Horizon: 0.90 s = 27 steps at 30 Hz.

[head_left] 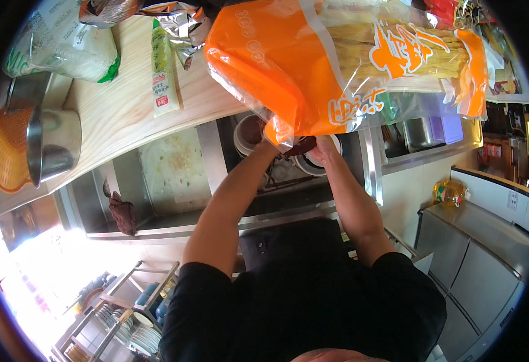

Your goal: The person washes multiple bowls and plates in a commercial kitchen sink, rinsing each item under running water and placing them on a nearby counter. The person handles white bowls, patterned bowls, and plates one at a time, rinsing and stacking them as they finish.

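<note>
Both hands reach into a stainless steel sink compartment, below the shelf. My right hand (322,148) grips one side of a dark brown cloth (302,147). My left hand (269,145) is at the other side of it, its fingers largely hidden behind an overhanging orange bag, so its hold cannot be made out. Under the right hand is a white round container (310,168). Left of the left hand stands another pale round container (242,144), with something brown inside its rim.
The orange plastic bag (264,59) of dried strips juts over the wooden shelf (129,90) edge. A second brown cloth (122,215) hangs on the sink's front rim. On the shelf's left are a steel pot (61,140) and orange strainer (9,149). A steel-topped cabinet (481,226) stands right.
</note>
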{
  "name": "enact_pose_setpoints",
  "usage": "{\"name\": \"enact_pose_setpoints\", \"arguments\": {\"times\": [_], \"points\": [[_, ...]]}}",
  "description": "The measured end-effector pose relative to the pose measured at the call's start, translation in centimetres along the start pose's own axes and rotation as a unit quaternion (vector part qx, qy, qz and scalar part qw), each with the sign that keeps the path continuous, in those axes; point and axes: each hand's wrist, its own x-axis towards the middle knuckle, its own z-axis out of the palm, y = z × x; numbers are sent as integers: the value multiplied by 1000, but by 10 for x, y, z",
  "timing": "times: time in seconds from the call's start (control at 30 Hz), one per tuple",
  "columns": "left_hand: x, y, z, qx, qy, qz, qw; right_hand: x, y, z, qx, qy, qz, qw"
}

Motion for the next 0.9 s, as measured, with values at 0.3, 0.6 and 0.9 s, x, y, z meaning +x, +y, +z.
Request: {"name": "enact_pose_setpoints", "arguments": {"times": [0.3, 0.6, 0.9], "points": [[0, -54, -65, -606, 27, -309, 732, 10, -9, -14, -64, -24, 66, 995], [-44, -38, -28, -791, 101, -330, 505, 86, 17, -15, -423, -4, -322, 847], [-56, -31, -13, -793, 260, -355, 421, 36, 37, 73, -723, -36, -359, 589]]}}
